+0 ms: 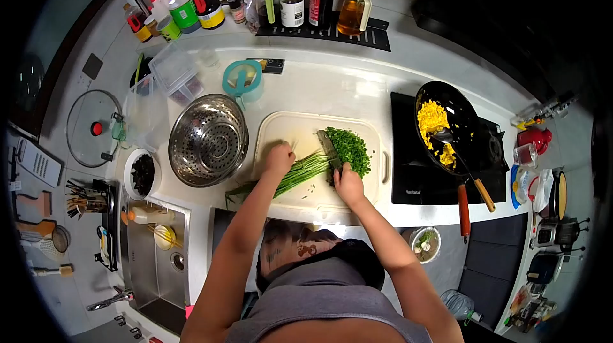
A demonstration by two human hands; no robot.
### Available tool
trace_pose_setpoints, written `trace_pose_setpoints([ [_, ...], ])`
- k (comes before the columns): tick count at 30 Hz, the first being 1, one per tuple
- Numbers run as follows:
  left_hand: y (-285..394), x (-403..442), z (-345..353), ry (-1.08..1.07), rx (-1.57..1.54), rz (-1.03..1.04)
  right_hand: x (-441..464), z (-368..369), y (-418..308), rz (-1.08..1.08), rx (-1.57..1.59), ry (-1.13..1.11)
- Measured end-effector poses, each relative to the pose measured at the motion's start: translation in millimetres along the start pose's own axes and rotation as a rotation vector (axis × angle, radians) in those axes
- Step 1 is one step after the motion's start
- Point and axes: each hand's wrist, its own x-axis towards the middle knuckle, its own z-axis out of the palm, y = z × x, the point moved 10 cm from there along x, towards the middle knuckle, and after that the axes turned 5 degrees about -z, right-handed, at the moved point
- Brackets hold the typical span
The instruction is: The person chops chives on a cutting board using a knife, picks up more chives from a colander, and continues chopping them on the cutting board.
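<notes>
Across the middle of the cutting board point(281, 127), at the near centre of the counter, lies a bundle of long green stalks point(303, 174), running from the near left edge to the knife point(329, 149). These should be very light and bendy, firmer as a bunch than singly, and probably slick enough to slide over one another. Squeezed hard, they would likely bruise, so a gentle grip across the whole bundle, a little left of the cut ends with fingertips tucked back, seems the best hold. The knife, stiff and heavier, is best taken by its handle, well clear of the edge.

The stalks look thin, straight and bright green, roughly parallel towards the right and more spread at the left. Right of the blade sits a mound of finely chopped greens point(350, 149), darker and loose, easily scattered.

The right hand point(348, 184) is closed around the knife's handle, the blade pointing to the far side between stalks and mound. The left hand point(279, 159) is curled at the far left side of the bundle; whether its fingers press on any stalks I cannot tell.
</notes>
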Motion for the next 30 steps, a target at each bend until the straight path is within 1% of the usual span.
trace_pose_setpoints([
  [3, 21.5, -1.1, 13.0, 0.017, -0.178, 0.029, 0.5, 2.3, 4.0, 0.01, 0.009, -0.006],
  [4, 28.4, -4.8, 15.7, 0.051, -0.191, 0.065, 0.5, 2.2, 4.4, 0.01, 0.011, -0.005],
  [7, 52.9, -22.1, 20.1, 0.082, -0.196, 0.193, 0.9, 1.6, 3.4, 0.002, 0.023, 0.006],
  [9, 63.3, -40.2, 14.6, 0.152, -0.165, 0.273, 1.1, -0.9, 1.3, -0.017, 0.037, 0.029],
  [11, 70.5, -58.0, 8.3, 0.23, -0.155, 0.375, 4.2, -1.9, 0.2, -0.027, 0.025, 0.004],
  [12, 70.9, -61.7, 11.0, 0.222, -0.135, 0.409, 6.8, -2.1, -0.3, -0.033, 0.018, -0.009],
  [16, 69.1, -64.2, 14.6, 0.28, -0.087, 0.42, 11.3, -17.7, -7.0, -0.095, 0.067, 0.106],
  [19, 73.5, -65.3, 13.0, 0.33, -0.022, 0.427, -1.5, -28.4, -11.4, -0.004, 0.065, 0.064],
  [21, 75.8, -67.9, 11.3, 0.364, 0.028, 0.439, -9.9, -22.0, -10.9, -0.002, 0.025, -0.011],
  [23, 74.6, -68.0, 12.7, 0.373, 0.015, 0.44, -15.5, -17.9, -17.3, 0.002, -0.021, -0.084],
  [24, 74.1, -67.9, 12.3, 0.38, 0.009, 0.439, -16.7, -15.4, -19.3, -0.022, -0.046, -0.071],
  [27, 74.0, -68.3, 11.5, 0.389, 0.009, 0.447, -14.4, -2.8, -17.2, -0.011, -0.069, -0.128],
  [30, 74.8, -68.1, 8.7, 0.389, -0.001, 0.449, -4.5, 8.8, -20.4, -0.059, -0.074, -0.08],
])
